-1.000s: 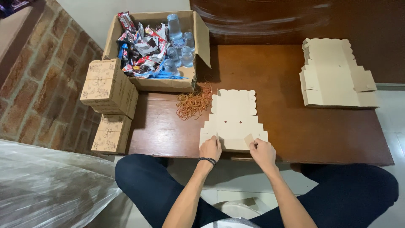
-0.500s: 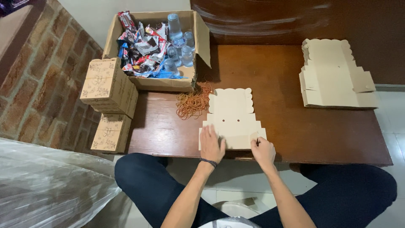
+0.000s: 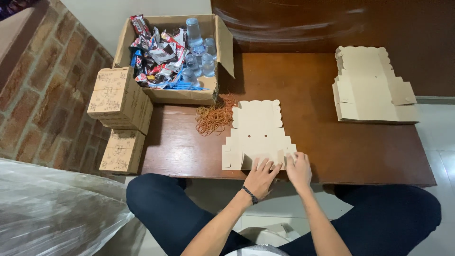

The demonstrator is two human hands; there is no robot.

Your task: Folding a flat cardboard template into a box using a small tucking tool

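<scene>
A flat, unfolded beige cardboard box blank (image 3: 256, 130) with a scalloped far edge lies on the brown wooden table (image 3: 332, 142), near its front edge. My left hand (image 3: 262, 177) rests with spread fingers on the blank's near middle flap. Just to its right, my right hand (image 3: 299, 169) pinches the blank's near right flap. A dark band sits on my left wrist.
A pile of orange rubber bands (image 3: 214, 116) lies left of the blank. Behind it stands an open carton (image 3: 175, 53) holding snack packets and clear water cups. Stacked flat blanks (image 3: 372, 85) lie at the far right. Folded printed boxes (image 3: 119, 114) are stacked by the brick wall.
My left hand has slid from the blank's near left flap rightward to its near middle, beside my right hand. The left flap now lies uncovered.
</scene>
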